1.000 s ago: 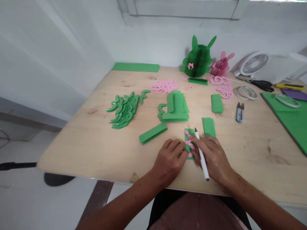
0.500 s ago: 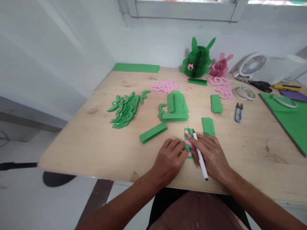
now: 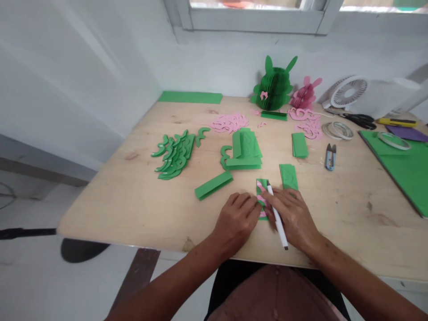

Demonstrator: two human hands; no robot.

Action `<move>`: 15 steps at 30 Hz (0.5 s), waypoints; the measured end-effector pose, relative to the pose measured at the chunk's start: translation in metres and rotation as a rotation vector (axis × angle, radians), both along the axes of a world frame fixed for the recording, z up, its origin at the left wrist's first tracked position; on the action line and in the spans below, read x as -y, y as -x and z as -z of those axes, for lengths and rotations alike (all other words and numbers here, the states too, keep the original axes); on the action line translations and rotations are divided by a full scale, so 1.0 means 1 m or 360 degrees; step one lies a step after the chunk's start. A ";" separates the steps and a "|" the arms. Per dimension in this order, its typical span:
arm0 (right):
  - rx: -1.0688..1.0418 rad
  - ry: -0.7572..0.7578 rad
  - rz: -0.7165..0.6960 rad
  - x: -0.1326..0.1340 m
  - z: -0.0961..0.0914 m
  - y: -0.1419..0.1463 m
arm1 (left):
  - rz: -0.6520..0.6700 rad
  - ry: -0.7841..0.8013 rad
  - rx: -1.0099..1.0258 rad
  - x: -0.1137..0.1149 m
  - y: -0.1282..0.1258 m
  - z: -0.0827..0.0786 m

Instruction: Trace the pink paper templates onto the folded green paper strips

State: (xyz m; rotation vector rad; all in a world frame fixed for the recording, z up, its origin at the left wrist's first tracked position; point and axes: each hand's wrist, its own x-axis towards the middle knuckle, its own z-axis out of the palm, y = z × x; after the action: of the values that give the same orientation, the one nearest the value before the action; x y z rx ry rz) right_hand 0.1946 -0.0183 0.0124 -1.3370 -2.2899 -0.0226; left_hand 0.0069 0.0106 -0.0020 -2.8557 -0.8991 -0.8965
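On the wooden table in front of me lies a folded green paper piece (image 3: 264,182) with a wavy pink paper cutout (image 3: 260,186) on top. My left hand (image 3: 238,218) is closed, its curled fingertips pressing at the left edge of these papers. From the right, my right hand (image 3: 294,217) has its fingertips on the pink cutout. A white pen (image 3: 279,225) is tucked between its fingers, dark tip pointing away from me. Just beyond that hand is another green paper piece (image 3: 288,174) with a drawn outline. The fingers partly hide the cutout's right side.
Green cutouts (image 3: 174,156) are heaped at left, near a folded green strip (image 3: 214,185). A green paper stack (image 3: 248,147) and pink cutouts (image 3: 230,122) lie beyond. Snips (image 3: 331,157), tape rolls (image 3: 343,130), scissors (image 3: 359,119) and a fan (image 3: 349,92) are at right.
My view has shifted slightly, with the scene's far side sitting a little lower. Both hands, the pen and the papers stay in nearly the same arrangement.
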 end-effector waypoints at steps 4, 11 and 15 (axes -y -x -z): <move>-0.0011 0.0006 -0.0004 0.000 0.001 0.000 | 0.0002 0.0013 0.0039 -0.001 -0.001 0.001; -0.0032 0.0002 -0.0006 0.001 0.002 0.000 | -0.0008 0.0116 0.0140 -0.001 0.000 -0.001; -0.0062 0.0018 -0.0012 0.001 0.004 -0.001 | 0.0005 0.0203 0.0192 -0.001 0.000 -0.003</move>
State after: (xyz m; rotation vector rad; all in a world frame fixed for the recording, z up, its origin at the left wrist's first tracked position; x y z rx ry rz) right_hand 0.1953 -0.0193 0.0086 -1.3228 -2.2659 0.0182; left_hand 0.0064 0.0113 0.0012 -2.9365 -0.9987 -1.0594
